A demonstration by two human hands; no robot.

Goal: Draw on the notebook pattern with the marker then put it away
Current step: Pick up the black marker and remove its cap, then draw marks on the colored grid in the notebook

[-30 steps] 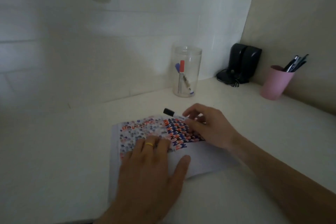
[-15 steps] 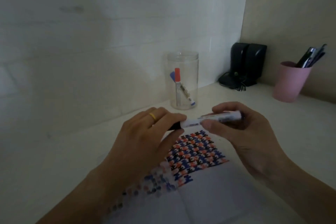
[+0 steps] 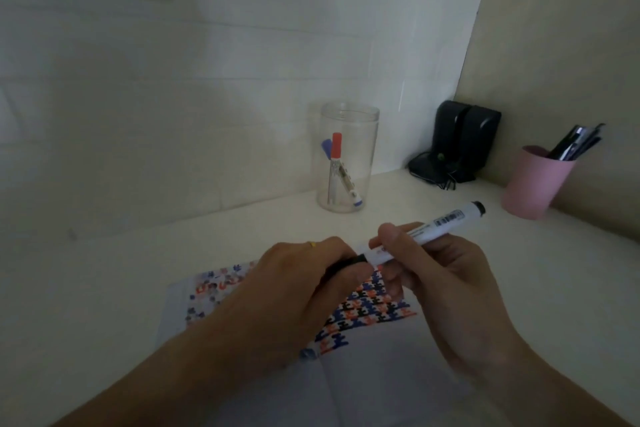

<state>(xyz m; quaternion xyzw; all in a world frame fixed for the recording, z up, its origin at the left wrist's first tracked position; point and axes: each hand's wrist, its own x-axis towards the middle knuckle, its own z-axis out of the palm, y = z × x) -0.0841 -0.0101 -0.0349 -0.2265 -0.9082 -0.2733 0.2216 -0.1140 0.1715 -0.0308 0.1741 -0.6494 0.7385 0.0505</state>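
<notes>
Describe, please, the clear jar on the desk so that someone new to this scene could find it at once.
Start at the white wall behind the desk. Against it, left of the black speakers, stands the clear jar, upright and open-topped. Unlike the pink cup of dark pens, it is see-through and holds a red-capped marker and a blue-capped marker.

1. Counter [image 3: 242, 239]: pale surface running back to a white wall and, on the right, a beige side panel.
2. Notebook [image 3: 374, 388]: open, lying flat at the near edge, with a red, blue and black pattern on its far part.
3. Clear jar [image 3: 360, 156]: upright near the wall.
4. Black speakers [image 3: 467, 139]: in the back corner.
5. Pink cup [image 3: 533, 184]: upright at right.
</notes>
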